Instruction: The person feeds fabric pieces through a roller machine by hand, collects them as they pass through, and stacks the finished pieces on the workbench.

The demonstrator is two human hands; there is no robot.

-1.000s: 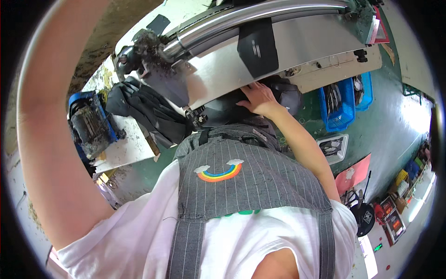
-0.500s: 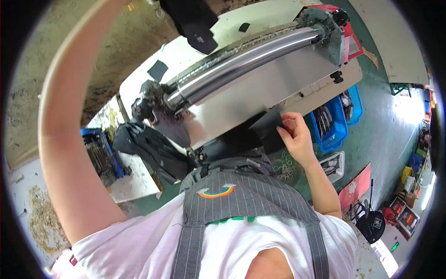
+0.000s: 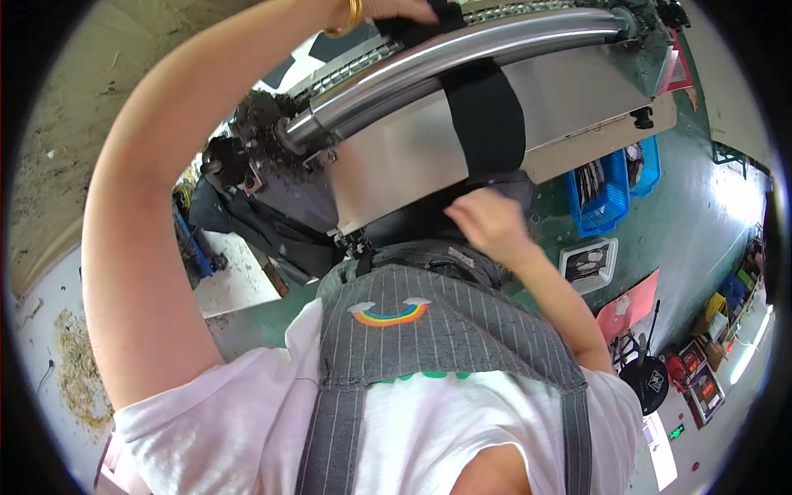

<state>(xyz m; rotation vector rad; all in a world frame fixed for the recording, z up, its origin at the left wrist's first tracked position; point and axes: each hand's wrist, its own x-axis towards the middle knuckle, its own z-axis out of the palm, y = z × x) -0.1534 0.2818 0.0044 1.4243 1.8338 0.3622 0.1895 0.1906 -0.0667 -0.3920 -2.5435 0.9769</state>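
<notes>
A long shiny roller (image 3: pixel 462 58) runs across the machine above a metal feed plate (image 3: pixel 400 157). On that plate lies a flat black piece of sheet material (image 3: pixel 488 124), its far end at the roller. My left hand (image 3: pixel 400 10) reaches over to the far side, its fingers closed on black material (image 3: pixel 425 26) behind the roller; the picture's upper edge cuts part of the hand off. Just off the plate's near edge is my right hand (image 3: pixel 495 224), blurred, its fingers bent and above dark material (image 3: pixel 421 219). Whether anything is between those fingers is unclear.
Blue baskets (image 3: pixel 601 198) holding dark pieces stand on the green floor to the right, by a white tray (image 3: pixel 589 264). Dark cloth (image 3: pixel 264 231) hangs at the machine's left end. A black knob (image 3: pixel 642 118) sticks out at the plate's right corner.
The black piece in my right hand is now on the plate and at the roller; the right hand has moved left. My left hand has come down and right into view, onto the black material.
</notes>
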